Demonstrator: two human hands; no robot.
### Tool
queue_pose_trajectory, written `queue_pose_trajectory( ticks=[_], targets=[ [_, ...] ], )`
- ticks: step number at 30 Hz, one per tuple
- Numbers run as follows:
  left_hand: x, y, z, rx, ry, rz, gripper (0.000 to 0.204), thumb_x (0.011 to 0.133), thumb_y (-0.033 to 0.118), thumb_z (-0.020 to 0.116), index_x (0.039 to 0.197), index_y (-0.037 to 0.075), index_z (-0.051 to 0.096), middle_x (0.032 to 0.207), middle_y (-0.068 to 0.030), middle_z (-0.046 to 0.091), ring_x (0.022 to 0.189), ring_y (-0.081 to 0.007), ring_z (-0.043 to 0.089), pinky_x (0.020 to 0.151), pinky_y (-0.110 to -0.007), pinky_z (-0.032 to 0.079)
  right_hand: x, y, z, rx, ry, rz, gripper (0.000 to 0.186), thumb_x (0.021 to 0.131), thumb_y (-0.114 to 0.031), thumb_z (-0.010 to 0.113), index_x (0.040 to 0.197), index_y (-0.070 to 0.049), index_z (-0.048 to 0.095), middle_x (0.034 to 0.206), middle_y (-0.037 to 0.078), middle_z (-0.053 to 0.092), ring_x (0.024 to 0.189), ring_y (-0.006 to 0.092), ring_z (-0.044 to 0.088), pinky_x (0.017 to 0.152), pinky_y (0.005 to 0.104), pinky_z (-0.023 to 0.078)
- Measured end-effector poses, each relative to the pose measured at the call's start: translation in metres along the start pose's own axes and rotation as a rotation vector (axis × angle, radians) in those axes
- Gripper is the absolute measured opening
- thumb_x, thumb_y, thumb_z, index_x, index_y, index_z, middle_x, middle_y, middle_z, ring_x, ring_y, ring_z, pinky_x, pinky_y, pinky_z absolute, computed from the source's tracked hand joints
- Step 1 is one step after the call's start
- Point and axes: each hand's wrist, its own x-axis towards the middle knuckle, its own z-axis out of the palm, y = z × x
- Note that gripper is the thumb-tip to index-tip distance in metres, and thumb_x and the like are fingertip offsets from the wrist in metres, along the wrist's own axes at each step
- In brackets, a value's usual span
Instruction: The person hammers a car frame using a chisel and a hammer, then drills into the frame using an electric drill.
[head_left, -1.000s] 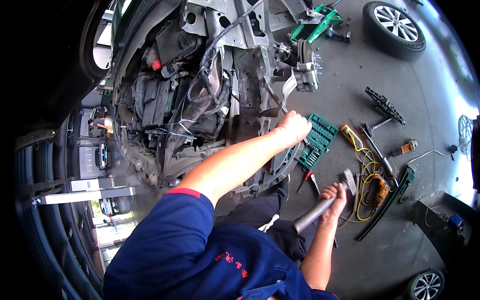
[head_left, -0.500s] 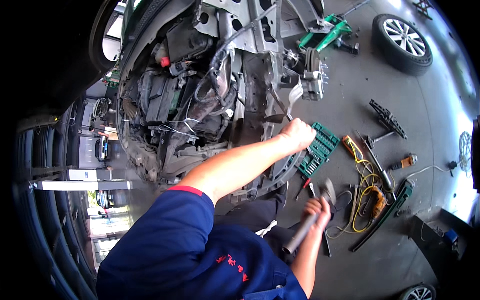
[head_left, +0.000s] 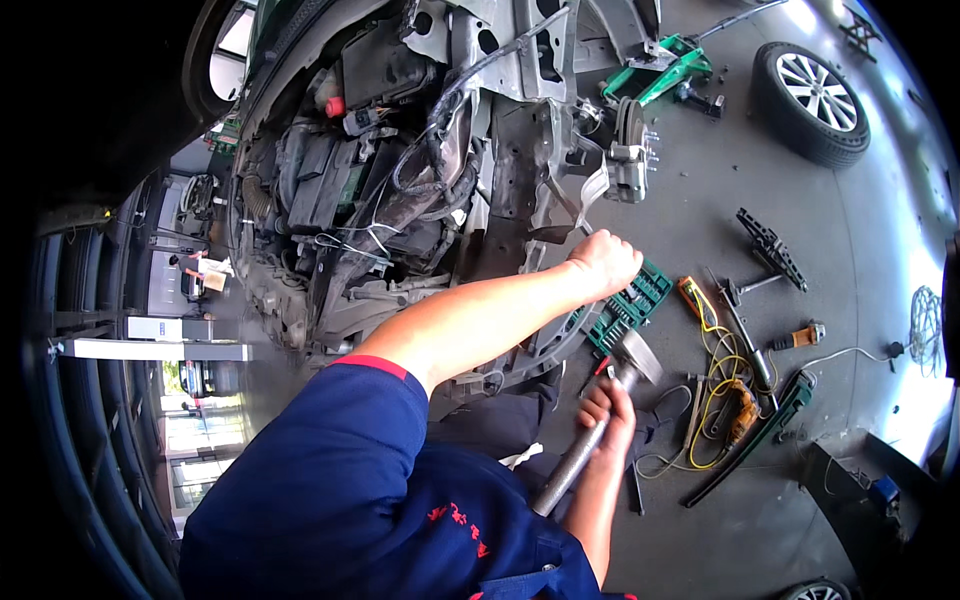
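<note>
Grey workshop floor (head_left: pixel 690 200), strewn with tools from 1 to 5 o'clock of mid-view. Sprawling from 10 to 1 o'clock, a car (head_left: pixel 385 175) with its engine bay exposed and bare metal along the near side. Rising from 7 o'clock, a navy work shirt (head_left: pixel 330 490) with red trim. Flat on the floor at 2 o'clock, a loose wheel (head_left: pixel 815 105) with a silver rim; nearer the car at 1 o'clock, a green jack (head_left: pixel 672 75).

Out at 4 o'clock, a long green-and-black tool (head_left: pixel 785 405), just beside an orange power tool (head_left: pixel 741 410) and coils of yellow cable (head_left: pixel 712 420). Close in at 3 o'clock, a green socket case (head_left: pixel 630 305), lying open and partly hidden.

Between 4 and 5 o'clock, a heavy hammer (head_left: pixel 637 356), head toward 1 o'clock and handle end toward 7, gripped below the head by a tightly closed right hand (head_left: pixel 610 418). Slanting toward the car at 2 o'clock, a slim metal bar (head_left: pixel 575 211), its near end inside a left hand (head_left: pixel 607 264) curled into a fist; impossible to tell whether touching the car at the far end. Smallest of all, at 11 o'clock, a red cap (head_left: pixel 335 106) in the engine bay.
</note>
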Motion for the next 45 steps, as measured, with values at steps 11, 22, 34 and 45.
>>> queue_pose_trajectory(
  ticks=[11,22,34,45],
  targets=[
    [-0.004,0.003,-0.001,0.032,-0.190,-0.035,0.017,0.091,0.020,0.058,0.100,0.010,0.069,0.091,-0.0067,0.074,0.086,-0.0241,0.074,0.078,-0.039,0.053,-0.076,-0.084,-0.124,0.102,0.392,-0.381,0.028,0.100,-0.025,0.063,0.078,-0.014,0.049,0.065,-0.005,0.048,0.053,0.0067,0.048,0.050,0.0246,0.046],
    [-0.008,-0.001,-0.004,-0.114,-0.154,0.022,0.016,0.090,0.019,0.058,0.096,0.008,0.068,0.087,-0.0119,0.076,0.081,-0.0296,0.076,0.069,-0.043,0.058,0.012,-0.037,-0.055,0.042,0.207,-0.148,0.018,0.102,-0.025,0.062,0.091,-0.012,0.056,0.070,-0.003,0.050,0.054,0.0079,0.048,0.051,0.0269,0.045],
    [-0.008,-0.014,-0.019,-0.158,-0.223,0.188,0.012,0.088,0.019,0.057,0.091,0.009,0.062,0.080,-0.0124,0.075,0.074,-0.0321,0.076,0.063,-0.046,0.059,-0.005,-0.046,-0.060,0.068,0.246,-0.231,0.020,0.100,-0.024,0.062,0.085,-0.011,0.056,0.069,-0.004,0.051,0.054,0.0069,0.048,0.051,0.0257,0.046],
    [0.006,-0.013,-0.016,-0.117,-0.008,0.138,0.009,0.088,0.019,0.058,0.089,0.011,0.062,0.076,-0.0099,0.073,0.071,-0.0307,0.075,0.059,-0.044,0.059,0.012,-0.025,-0.018,0.045,-0.037,-0.120,0.020,0.104,-0.025,0.056,0.100,-0.006,0.060,0.072,-0.003,0.045,0.055,0.0064,0.043,0.050,0.0252,0.042]
  ],
)
